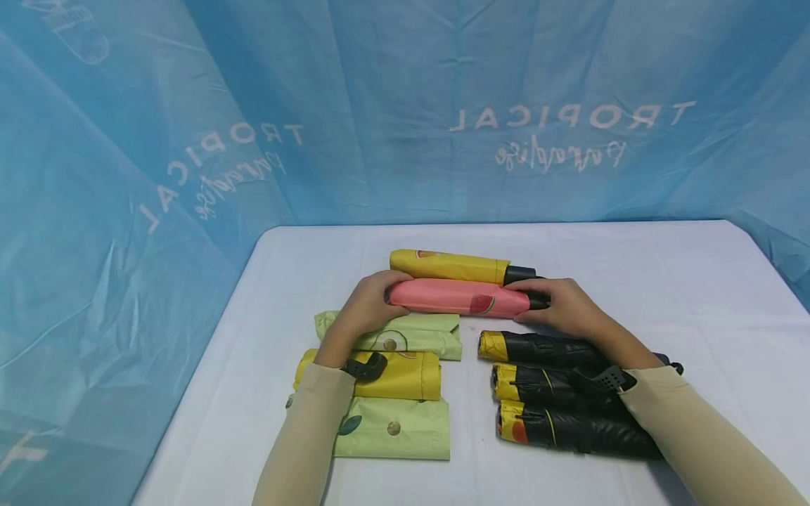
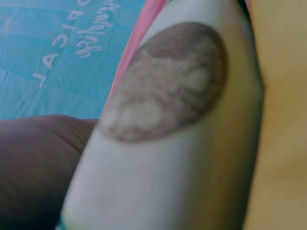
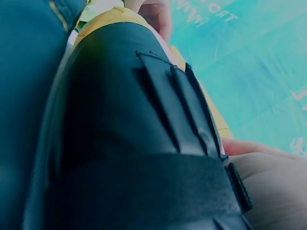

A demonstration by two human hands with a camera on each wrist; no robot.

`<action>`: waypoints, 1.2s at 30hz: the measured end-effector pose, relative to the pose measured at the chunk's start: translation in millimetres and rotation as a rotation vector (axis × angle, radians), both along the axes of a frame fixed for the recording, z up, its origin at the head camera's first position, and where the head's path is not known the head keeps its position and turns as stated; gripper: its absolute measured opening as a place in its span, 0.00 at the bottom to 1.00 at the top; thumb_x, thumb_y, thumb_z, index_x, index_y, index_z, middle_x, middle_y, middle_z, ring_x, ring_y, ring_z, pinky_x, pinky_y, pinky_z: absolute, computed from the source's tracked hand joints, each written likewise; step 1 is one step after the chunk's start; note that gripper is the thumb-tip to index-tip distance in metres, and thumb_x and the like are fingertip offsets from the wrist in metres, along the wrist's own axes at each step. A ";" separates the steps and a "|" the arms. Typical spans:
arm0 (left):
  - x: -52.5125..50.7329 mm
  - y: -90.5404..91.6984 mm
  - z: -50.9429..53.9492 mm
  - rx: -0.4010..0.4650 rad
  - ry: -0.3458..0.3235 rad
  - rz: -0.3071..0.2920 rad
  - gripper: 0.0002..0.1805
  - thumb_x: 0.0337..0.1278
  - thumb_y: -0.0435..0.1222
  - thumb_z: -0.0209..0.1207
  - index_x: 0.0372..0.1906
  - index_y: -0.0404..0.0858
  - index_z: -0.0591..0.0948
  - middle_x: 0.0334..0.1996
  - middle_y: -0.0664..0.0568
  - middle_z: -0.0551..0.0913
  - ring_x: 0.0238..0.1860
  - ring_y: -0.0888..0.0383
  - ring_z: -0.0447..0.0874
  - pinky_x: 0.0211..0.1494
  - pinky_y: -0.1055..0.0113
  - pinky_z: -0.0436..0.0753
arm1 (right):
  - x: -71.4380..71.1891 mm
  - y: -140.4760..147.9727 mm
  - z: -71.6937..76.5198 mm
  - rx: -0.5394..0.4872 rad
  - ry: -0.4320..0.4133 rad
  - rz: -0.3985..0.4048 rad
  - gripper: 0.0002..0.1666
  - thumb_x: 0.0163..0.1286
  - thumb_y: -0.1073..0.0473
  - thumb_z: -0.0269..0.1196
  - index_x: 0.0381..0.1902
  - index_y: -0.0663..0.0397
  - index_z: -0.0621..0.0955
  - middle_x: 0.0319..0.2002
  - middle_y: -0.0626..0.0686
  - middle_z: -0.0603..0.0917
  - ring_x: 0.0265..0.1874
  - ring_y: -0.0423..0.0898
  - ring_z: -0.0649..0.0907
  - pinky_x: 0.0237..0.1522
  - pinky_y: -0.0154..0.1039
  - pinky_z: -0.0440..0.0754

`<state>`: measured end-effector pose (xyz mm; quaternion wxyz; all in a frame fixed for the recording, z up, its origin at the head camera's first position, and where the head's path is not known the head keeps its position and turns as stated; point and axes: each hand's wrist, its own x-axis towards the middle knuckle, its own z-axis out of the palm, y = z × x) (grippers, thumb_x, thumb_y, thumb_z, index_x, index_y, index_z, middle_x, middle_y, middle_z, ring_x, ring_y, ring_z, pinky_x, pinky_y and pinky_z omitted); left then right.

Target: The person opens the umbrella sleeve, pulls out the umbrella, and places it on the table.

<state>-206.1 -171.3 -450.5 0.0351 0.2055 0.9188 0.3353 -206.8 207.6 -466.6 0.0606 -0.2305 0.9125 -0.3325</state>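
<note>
Pinching the pink umbrella (image 1: 443, 296) between fingers and thumbs just below mid-frame, with left hand (image 1: 372, 301) at the left end, right hand (image 1: 566, 303) by the handle (image 1: 538, 301). Best to move both ends together, without bumping the yellow umbrella (image 1: 457, 268) just above lol.

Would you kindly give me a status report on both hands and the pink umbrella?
Left hand, right hand: gripping opposite ends of pink umbrella. Held crosswise. Yellow umbrella close along its far side.
</note>
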 end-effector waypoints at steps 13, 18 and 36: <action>0.2 -11.0 -0.1 0.134 -0.042 -0.098 0.28 0.55 0.37 0.75 0.63 0.44 0.82 0.54 0.54 0.83 0.51 0.57 0.82 0.56 0.58 0.82 | 3.3 10.6 9.1 -0.239 -0.206 -0.042 0.34 0.57 0.46 0.79 0.62 0.44 0.84 0.58 0.53 0.84 0.48 0.51 0.82 0.45 0.45 0.84; -0.1 -12.6 2.1 0.244 -0.054 -0.106 0.28 0.56 0.37 0.72 0.63 0.46 0.81 0.56 0.54 0.81 0.53 0.57 0.81 0.57 0.60 0.83 | 5.4 12.5 14.7 -0.356 -0.270 -0.072 0.33 0.60 0.50 0.78 0.64 0.47 0.83 0.54 0.57 0.84 0.35 0.51 0.84 0.32 0.45 0.86; 1.6 -14.9 8.1 0.579 -0.165 -0.091 0.32 0.54 0.34 0.75 0.65 0.45 0.79 0.57 0.48 0.80 0.50 0.48 0.81 0.49 0.60 0.84 | 10.4 16.4 18.9 -0.526 -0.261 -0.073 0.31 0.64 0.58 0.75 0.65 0.57 0.81 0.46 0.49 0.89 0.33 0.55 0.84 0.30 0.47 0.85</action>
